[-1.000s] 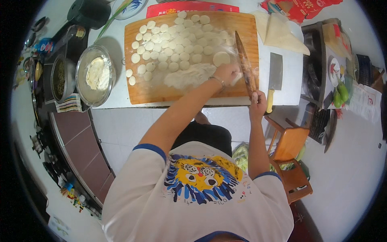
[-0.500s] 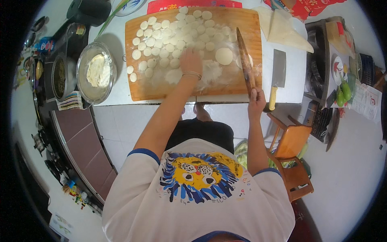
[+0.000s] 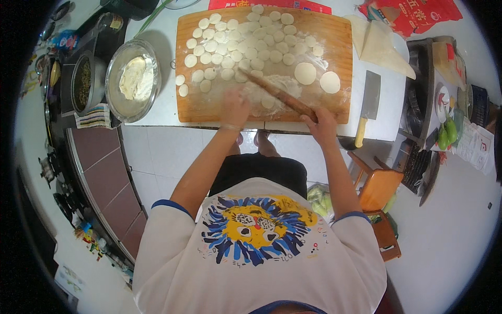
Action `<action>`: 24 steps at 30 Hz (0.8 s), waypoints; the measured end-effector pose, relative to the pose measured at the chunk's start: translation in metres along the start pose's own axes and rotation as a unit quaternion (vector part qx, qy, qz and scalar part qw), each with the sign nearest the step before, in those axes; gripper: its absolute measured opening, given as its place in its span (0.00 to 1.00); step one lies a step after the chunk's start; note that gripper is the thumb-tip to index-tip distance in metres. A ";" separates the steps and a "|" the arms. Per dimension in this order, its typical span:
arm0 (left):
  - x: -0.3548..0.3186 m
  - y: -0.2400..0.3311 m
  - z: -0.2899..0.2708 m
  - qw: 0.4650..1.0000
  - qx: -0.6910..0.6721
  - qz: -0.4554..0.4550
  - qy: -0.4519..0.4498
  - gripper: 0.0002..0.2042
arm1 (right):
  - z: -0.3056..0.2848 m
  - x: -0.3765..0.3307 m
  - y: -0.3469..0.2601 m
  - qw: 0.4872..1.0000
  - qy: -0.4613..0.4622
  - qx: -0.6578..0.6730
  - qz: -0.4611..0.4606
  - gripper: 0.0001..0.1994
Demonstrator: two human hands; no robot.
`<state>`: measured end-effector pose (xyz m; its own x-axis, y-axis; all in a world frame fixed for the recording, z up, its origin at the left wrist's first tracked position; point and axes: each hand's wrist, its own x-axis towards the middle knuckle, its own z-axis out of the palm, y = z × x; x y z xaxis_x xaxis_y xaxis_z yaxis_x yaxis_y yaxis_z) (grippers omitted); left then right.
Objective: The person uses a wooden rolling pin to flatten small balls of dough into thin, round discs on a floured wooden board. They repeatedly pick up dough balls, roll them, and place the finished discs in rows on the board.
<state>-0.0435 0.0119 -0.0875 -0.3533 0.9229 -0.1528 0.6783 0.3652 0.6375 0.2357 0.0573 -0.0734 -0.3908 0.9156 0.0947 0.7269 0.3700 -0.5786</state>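
The right hand is closed around the near end of a wooden rolling pin, and the left hand is laid flat, fingers spread, on the floured wooden board.

Both forearms are stretched forward from the lower edge, the hands set near the board's front edge. The rolling pin is laid slantwise, running from the right hand up and to the left across a patch of flour just beside the left hand. Beyond it, many small dough rounds are crowded over the left and middle of the board; two larger rolled discs are seen further right. A cleaver is laid on the white surface just right of the board, well apart from the right hand. A metal bowl with dough is set to the left.
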 end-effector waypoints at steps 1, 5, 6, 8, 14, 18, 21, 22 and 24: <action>-0.008 -0.008 -0.008 0.996 0.036 0.068 0.046 0.22 | 0.001 0.004 -0.001 0.999 -0.016 -0.030 -0.039 0.20; -0.020 -0.029 -0.017 0.969 0.185 0.158 0.040 0.30 | 0.025 0.027 -0.019 0.986 -0.129 -0.101 -0.045 0.24; -0.017 -0.030 -0.013 0.966 0.219 0.140 -0.008 0.32 | 0.036 0.036 -0.022 0.984 -0.105 -0.133 -0.059 0.24; 0.010 -0.032 -0.007 0.965 0.201 0.168 0.027 0.34 | 0.047 0.056 -0.018 0.980 -0.056 -0.169 -0.090 0.26; -0.035 -0.039 -0.019 0.977 0.157 0.133 -0.063 0.35 | 0.043 0.014 -0.019 0.974 -0.152 -0.139 -0.096 0.36; 0.013 -0.047 -0.008 0.978 0.161 0.126 0.029 0.35 | 0.056 0.072 -0.027 0.973 -0.061 -0.200 -0.097 0.35; 0.011 -0.024 -0.017 0.974 0.203 0.095 -0.007 0.37 | 0.059 0.079 -0.017 0.969 -0.035 -0.230 -0.087 0.34; -0.009 -0.024 -0.019 0.974 0.205 0.092 -0.034 0.37 | 0.055 0.059 -0.012 0.963 -0.056 -0.251 -0.086 0.34; -0.047 -0.031 -0.021 0.975 0.188 0.108 -0.058 0.36 | 0.044 0.037 -0.021 0.962 -0.076 -0.243 -0.095 0.34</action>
<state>-0.0616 -0.0452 -0.0845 -0.1154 0.9830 -0.1431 0.9245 0.1590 0.3464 0.1810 0.0762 -0.0936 -0.5936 0.8045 0.0207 0.7983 0.5919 -0.1115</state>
